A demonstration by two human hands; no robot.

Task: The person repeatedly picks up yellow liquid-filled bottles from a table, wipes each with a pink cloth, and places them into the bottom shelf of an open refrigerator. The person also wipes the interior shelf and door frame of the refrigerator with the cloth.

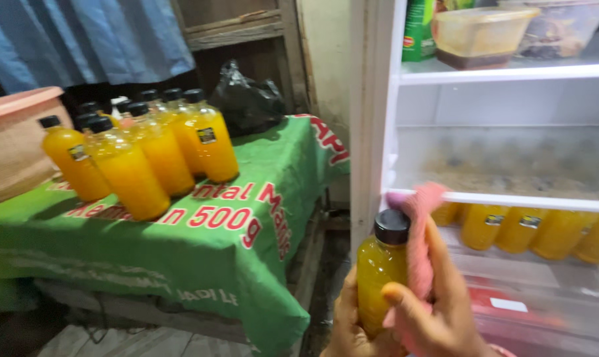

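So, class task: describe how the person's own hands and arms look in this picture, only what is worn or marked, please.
Both hands are bare: no gloves, rings or watch show. The left hand and right hand enter from the bottom edge, cut off near the wrists, so no sleeves or forearms are visible. No markings can be made out.

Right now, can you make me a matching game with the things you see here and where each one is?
Things:
1. Bottle with black cap
2. Pink cloth
3. Group of orange bottles
4. Black bag

Places:
A. standing on the green cloth
B. at the back of the table, by the wall
C. in the left hand
D. in the right hand, against the bottle

Pairs: 1-C, 2-D, 3-A, 4-B
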